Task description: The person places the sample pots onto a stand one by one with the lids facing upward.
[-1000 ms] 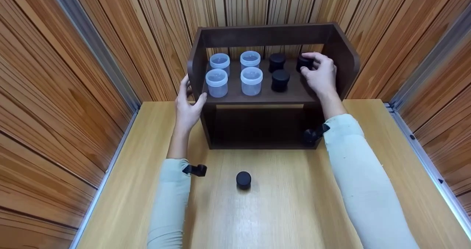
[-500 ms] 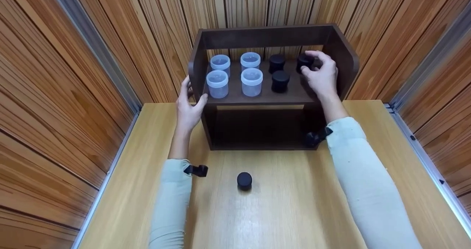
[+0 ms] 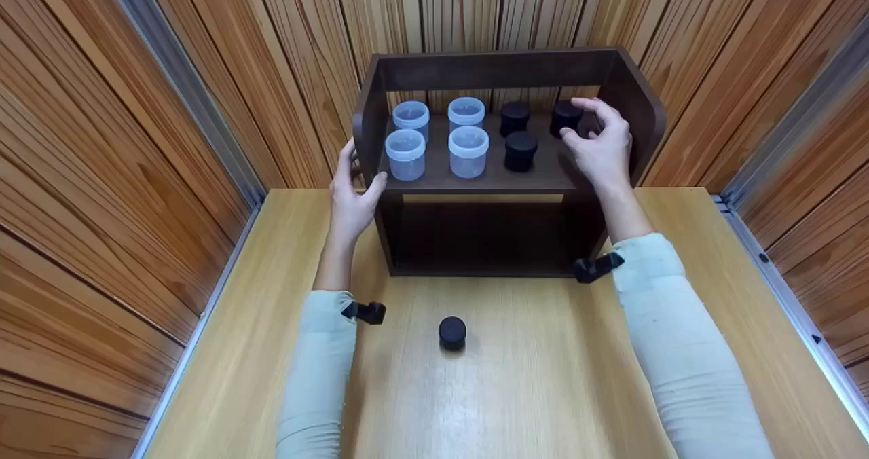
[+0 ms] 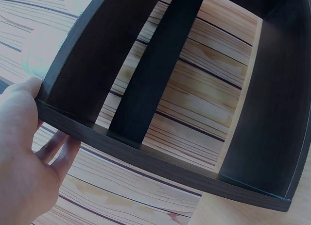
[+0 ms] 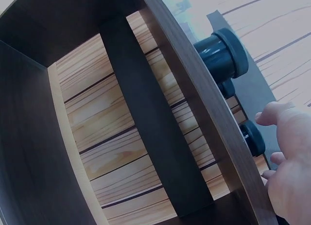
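A dark brown two-level shelf (image 3: 489,189) stands at the back of the table. My left hand (image 3: 353,201) grips its left side panel, thumb in front and fingers behind, as the left wrist view (image 4: 29,152) also shows. On the upper level, three black jars stand at the right: a back right jar (image 3: 565,116), a back middle jar (image 3: 514,117) and a front jar (image 3: 521,150). Just beside the back right jar is my right hand (image 3: 604,147), thumb and fingers spread apart and holding nothing. Another black jar (image 3: 452,333) stands on the table in front.
Several translucent jars with pale rims, such as the front left jar (image 3: 405,153) and the front second jar (image 3: 468,151), fill the upper level's left half. Wood-panelled walls (image 3: 136,174) enclose the light wooden table (image 3: 516,377). The shelf's right side panel (image 3: 641,119) rises close to my right hand.
My right hand has let go of the back right black jar and drawn slightly back to the right. That jar stays on the shelf. The left hand keeps its grip.
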The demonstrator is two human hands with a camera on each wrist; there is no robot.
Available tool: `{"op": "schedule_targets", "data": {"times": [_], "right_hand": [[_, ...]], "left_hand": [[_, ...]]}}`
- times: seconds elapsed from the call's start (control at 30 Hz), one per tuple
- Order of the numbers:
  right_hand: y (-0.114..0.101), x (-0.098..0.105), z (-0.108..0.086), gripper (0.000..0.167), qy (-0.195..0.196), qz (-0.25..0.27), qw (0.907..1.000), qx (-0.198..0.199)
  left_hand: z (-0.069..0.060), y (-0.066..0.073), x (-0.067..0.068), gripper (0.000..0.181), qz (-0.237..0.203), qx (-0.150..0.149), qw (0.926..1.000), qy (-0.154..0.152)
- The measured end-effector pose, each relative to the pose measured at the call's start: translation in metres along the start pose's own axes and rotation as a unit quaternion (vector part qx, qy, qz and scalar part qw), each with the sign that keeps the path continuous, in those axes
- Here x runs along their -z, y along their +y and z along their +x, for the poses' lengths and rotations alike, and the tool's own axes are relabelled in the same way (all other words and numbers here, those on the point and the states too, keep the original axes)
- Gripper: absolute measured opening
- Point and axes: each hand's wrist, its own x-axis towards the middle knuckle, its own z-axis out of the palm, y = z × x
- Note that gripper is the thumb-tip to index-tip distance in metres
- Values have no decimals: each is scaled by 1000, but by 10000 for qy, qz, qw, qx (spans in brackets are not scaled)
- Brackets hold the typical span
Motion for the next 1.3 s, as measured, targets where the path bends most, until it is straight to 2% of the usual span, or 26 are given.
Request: {"op": "schedule_targets", "data": {"times": [0.5, 0.8, 1.1, 1.3], "right_hand": [[-6, 13, -33, 54, -28, 589, 9979, 284], [-9, 21, -56, 56, -267, 675, 9959, 533], [-18, 29, -79, 50, -257, 565, 9956, 698], [-21, 29, -96, 47, -304, 694, 9936, 839]], "left_hand": [[0, -1, -1, 71, 33, 41, 10000, -5], [1, 0, -1, 70, -19, 4, 10000, -23], [1, -1, 0, 71, -91, -56, 9999, 30], [1, -2, -1, 71, -96, -53, 9999, 32]]}}
